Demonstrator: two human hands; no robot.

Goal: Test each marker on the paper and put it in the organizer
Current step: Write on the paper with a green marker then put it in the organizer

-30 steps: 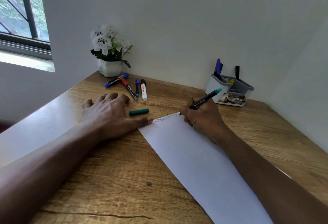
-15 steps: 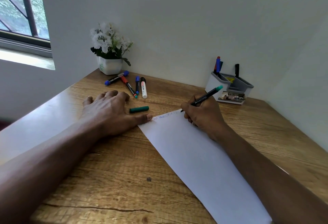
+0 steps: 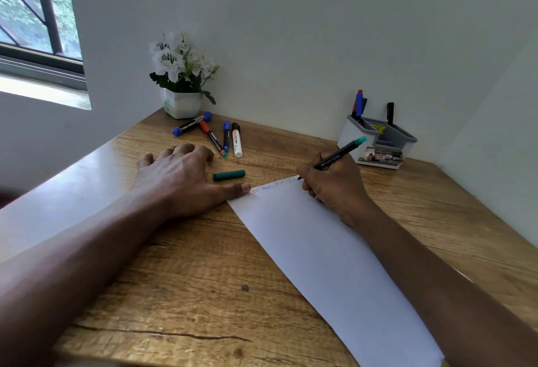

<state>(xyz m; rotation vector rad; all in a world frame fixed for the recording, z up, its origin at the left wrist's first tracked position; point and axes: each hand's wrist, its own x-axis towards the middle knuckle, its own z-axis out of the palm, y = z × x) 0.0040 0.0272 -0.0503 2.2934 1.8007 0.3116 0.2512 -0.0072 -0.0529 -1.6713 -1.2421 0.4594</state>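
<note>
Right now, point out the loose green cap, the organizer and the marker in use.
green cap [image 3: 229, 175]: head view, middle of its side.
organizer [image 3: 348, 133]: head view, white left front wall.
green marker [image 3: 337, 158]: head view, middle of the black barrel.

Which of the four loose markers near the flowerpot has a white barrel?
The rightmost marker, black-capped; the other three have dark barrels.

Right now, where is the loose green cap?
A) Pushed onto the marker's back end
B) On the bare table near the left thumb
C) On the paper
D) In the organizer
B: the green cap lies on the wooden table just beyond the left hand thumb, off the paper, while the right hand holds the green marker.
</note>
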